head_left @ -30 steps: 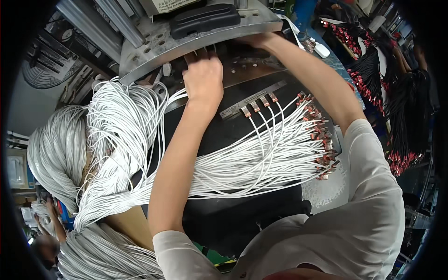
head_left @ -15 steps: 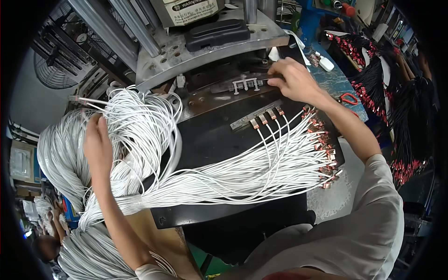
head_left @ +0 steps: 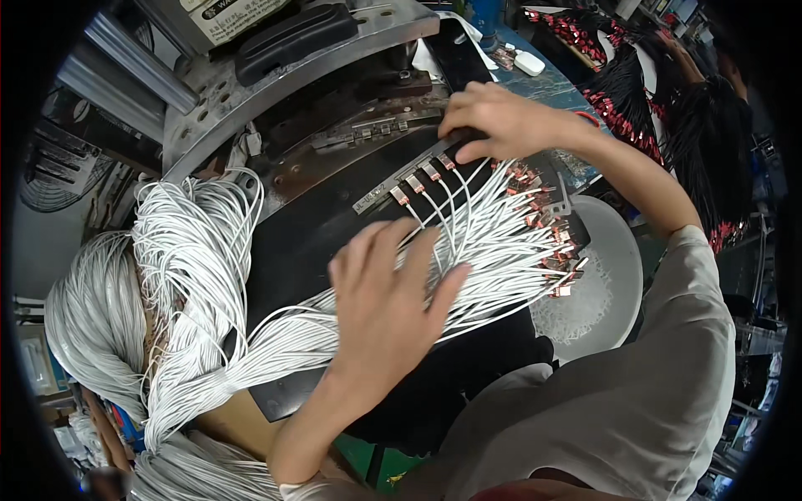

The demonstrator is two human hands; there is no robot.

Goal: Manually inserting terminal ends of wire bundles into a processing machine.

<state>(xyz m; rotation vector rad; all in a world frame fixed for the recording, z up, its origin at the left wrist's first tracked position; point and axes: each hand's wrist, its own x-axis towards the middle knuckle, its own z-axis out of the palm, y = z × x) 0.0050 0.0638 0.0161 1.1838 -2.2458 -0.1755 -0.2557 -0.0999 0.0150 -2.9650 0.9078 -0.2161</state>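
My left hand is spread with its fingers apart above a thick bundle of white cables, hiding part of it. Farther off, my right hand is bent round the right end of a slotted metal strip, thumb on the near side and fingers on the far side. Several cable ends with metal connectors sit along that strip. More connectors cluster at the bundle's right end. Beside them, a pale branched plastic piece shows at the rim of a basin.
A press plate with steel posts stands behind, a black handle block on it. A mould bar lies below. Coiled white cables fill the left side. White scraps lie in the basin; black cables hang at far right.
My left hand has come from the cable coils to over the bundle. My right hand has left the mould bar for the strip's end. The pale branched piece is gone from the mould bar.
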